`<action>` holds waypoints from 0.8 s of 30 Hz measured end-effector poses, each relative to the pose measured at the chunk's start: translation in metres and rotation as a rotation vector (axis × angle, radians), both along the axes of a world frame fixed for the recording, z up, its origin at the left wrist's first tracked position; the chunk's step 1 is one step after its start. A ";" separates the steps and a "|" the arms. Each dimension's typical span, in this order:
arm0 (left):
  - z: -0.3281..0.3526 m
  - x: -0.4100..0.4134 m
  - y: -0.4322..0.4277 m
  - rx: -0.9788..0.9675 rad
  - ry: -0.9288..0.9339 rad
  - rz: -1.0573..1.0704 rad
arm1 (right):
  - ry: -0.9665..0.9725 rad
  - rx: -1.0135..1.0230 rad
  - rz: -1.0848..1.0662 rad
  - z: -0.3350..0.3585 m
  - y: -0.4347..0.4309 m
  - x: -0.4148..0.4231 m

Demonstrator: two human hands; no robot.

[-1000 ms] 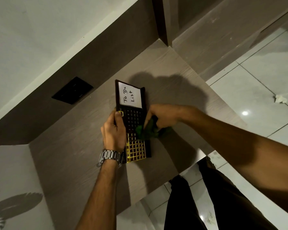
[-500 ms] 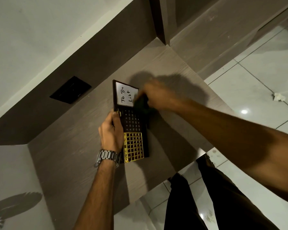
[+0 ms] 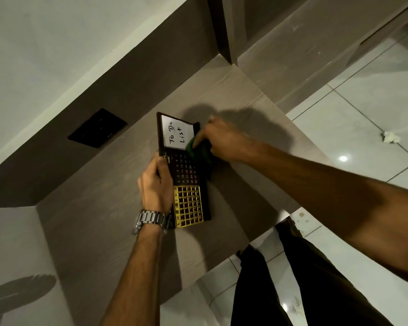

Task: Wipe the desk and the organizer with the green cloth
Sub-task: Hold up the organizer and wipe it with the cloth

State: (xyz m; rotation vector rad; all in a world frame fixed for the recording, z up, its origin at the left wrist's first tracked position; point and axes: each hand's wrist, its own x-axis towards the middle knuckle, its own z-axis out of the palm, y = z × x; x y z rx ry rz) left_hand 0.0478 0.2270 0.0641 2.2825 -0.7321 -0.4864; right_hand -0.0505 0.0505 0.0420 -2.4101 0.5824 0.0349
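A dark organizer (image 3: 186, 171) lies flat on the grey wood-grain desk (image 3: 99, 222). It has a white "To Do List" panel at its far end, a number grid in the middle and a gold grid at its near end. My left hand (image 3: 156, 187), with a metal watch on the wrist, grips the organizer's left edge. My right hand (image 3: 219, 140) presses the bunched green cloth (image 3: 199, 151) against the organizer's right side, at the lower right corner of the white panel.
A black wall plate (image 3: 97, 128) sits on the back panel to the left. The desk's front edge drops to a glossy tiled floor (image 3: 353, 128), where a crumpled white scrap (image 3: 390, 136) lies. My dark trouser legs (image 3: 292, 285) stand below the desk edge.
My right hand swept the cloth from the organizer's middle up to the white panel, then slid slightly back down its right side. My left hand kept its hold on the left edge.
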 end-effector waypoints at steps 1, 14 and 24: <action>0.000 0.000 -0.002 0.003 -0.007 0.000 | -0.006 -0.027 -0.034 -0.001 0.002 -0.001; 0.000 -0.001 -0.002 0.014 -0.011 -0.013 | 0.025 -0.008 -0.017 -0.010 0.012 -0.013; 0.001 -0.002 -0.001 0.003 -0.053 -0.051 | 0.040 0.712 0.062 0.011 0.002 -0.039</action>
